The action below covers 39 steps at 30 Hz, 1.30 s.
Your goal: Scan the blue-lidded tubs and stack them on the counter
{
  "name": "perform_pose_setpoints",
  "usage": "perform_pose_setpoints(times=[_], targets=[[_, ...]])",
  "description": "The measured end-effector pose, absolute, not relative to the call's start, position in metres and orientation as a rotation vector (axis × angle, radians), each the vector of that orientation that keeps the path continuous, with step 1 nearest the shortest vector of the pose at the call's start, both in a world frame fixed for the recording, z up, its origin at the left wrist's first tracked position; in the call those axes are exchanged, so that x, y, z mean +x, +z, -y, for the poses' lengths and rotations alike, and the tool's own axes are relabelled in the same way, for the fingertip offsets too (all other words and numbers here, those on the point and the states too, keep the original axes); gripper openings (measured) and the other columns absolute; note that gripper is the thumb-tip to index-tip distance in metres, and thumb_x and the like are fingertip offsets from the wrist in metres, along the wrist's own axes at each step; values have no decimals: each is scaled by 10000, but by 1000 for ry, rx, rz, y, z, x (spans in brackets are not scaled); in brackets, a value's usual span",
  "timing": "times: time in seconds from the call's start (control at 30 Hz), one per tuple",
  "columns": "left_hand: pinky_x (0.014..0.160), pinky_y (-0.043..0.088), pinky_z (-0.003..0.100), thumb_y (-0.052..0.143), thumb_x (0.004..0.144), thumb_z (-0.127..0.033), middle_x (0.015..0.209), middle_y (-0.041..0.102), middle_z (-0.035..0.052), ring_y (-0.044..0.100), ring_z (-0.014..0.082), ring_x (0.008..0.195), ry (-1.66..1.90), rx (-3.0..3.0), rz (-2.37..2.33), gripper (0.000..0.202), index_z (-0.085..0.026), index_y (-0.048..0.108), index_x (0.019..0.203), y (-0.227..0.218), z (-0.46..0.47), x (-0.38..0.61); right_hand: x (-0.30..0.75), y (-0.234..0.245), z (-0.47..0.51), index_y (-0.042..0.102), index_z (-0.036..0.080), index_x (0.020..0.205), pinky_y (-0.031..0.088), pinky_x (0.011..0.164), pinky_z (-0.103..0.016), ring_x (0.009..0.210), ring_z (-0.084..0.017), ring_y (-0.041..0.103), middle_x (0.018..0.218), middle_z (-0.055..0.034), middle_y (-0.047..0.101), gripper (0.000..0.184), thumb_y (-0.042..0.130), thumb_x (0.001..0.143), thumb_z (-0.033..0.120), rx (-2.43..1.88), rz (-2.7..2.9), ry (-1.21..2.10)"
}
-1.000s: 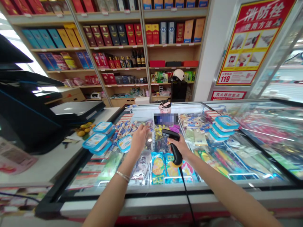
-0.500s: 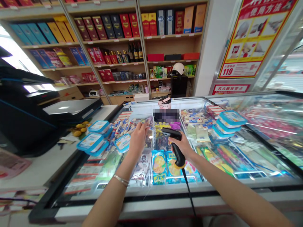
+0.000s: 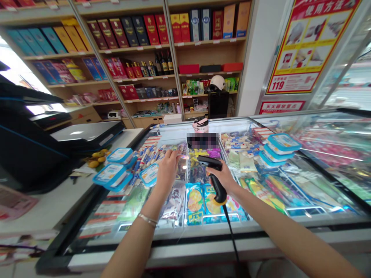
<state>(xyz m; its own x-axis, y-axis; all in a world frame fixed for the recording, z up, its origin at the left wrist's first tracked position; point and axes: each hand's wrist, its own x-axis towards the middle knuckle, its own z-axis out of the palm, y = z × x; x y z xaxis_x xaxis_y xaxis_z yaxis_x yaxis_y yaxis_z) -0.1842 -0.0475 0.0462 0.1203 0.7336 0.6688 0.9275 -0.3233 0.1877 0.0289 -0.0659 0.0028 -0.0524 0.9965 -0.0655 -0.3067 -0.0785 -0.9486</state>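
On the counter (image 3: 58,197) at far left, some yellow fruit (image 3: 97,158) lies near the freezer (image 3: 89,261). Right of it, blue tubs (image 3: 111,174) sit stacked on the freezer, and next comes a lone tub (image 3: 148,175), its edge partly behind the left hand (image 3: 168,166). That hand's fingers are bent and drawn together; a pinkish glint shows by their tips, but I cannot tell whether they pinch something small. Further right, the scanner (image 3: 219,189) is held up over the freezer, its handle wrapped by the fingers of the right hand (image 3: 225,177), its head turned toward the left hand, its cable (image 3: 227,220) hanging below. At right stands a second stack (image 3: 284,143) of tubs.

Scanning seems to be the step in hand; the next move probably calls for steady hands and a squarely aimed scanner.
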Motion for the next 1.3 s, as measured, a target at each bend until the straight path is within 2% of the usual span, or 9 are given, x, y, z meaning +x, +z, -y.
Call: perform_pose_setpoints(times=[0.27, 0.5, 0.73, 0.9, 1.03, 1.3], targets=[[695, 489, 275, 425, 957, -299, 978, 634, 72, 636, 194, 833, -981, -2102, 1662, 235, -199, 628, 1020, 51, 48, -189, 29, 3, 66, 389, 264, 905, 431, 338, -257, 358, -167, 570, 595, 58, 657, 517, 811, 619, 350, -992, 959, 1437], [735, 484, 311, 432, 915, -207, 1064, 633, 108, 631, 247, 934, -891, -1776, 2009, 230, -176, 643, 1001, 60, 35, -231, 25, 5, 66, 509, 209, 888, 440, 351, -246, 376, -126, 564, 772, -49, 729, 457, 814, 609, 405, -822, 908, 1492], [763, 477, 302, 437, 912, -216, 1108, 672, 99, 645, 241, 958, -657, -1790, 2162, 253, -185, 651, 1045, 61, 28, -251, 27, -3, 61, 544, 202, 896, 436, 359, -239, 393, -119, 567, 772, -42, 721, 418, 806, 633, 393, -757, 959, 1568], [799, 479, 317, 439, 920, -255, 1038, 716, 101, 653, 254, 965, -517, -1738, 2264, 294, -218, 676, 1088, 59, 25, -257, 27, -3, 61, 537, 204, 927, 435, 356, -243, 390, -126, 568, 755, -34, 716, 462, 814, 618, 408, -775, 987, 1575], [845, 479, 336, 435, 920, -253, 1026, 722, 108, 644, 265, 999, -473, -1730, 2297, 318, -220, 702, 1088, 56, 23, -260, 27, -3, 61, 530, 200, 942, 437, 355, -244, 392, -131, 572, 737, -25, 705, 488, 823, 612, 409, -766, 998, 1577], [841, 482, 342, 440, 908, -241, 1031, 725, 105, 644, 271, 993, -446, -1715, 2317, 325, -231, 711, 1089, 56, 23, -260, 27, -1, 61, 520, 196, 910, 438, 346, -246, 390, -133, 569, 718, -24, 699, 477, 828, 610, 401, -778, 987, 1574]])
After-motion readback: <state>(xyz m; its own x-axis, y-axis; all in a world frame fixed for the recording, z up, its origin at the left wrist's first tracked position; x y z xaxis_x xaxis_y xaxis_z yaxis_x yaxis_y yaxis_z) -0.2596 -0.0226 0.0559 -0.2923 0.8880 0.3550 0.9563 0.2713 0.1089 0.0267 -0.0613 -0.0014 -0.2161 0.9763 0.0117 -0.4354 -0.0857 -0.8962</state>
